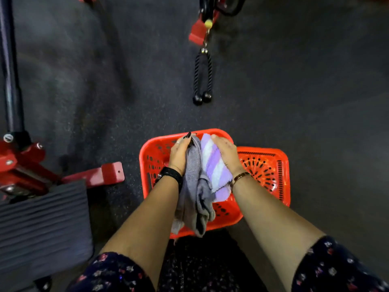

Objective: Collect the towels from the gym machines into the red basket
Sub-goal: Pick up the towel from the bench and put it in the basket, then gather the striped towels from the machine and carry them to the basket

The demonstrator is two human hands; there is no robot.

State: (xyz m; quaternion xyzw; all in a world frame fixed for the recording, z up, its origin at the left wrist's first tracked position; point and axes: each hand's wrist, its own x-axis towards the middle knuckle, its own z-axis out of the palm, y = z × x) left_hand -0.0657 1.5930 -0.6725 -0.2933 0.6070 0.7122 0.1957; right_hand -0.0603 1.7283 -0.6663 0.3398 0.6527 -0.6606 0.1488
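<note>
A red basket (154, 152) stands on the dark gym floor right below me, with its red lid (266, 167) lying against its right side. Above the basket my left hand (180, 153) grips a grey towel (194, 192) that hangs down in folds over the basket's near edge. My right hand (227, 153) presses a purple and white striped towel (214, 167) against the grey one. Both towels are held between my two hands, over the basket's opening. The inside of the basket is mostly hidden by them.
A red machine frame (92, 175) with a ribbed black footplate (42, 226) sits at the left. A black rope handle (202, 79) hangs from a cable ahead. Dark rubber floor (315, 91) stretches to the right and in front.
</note>
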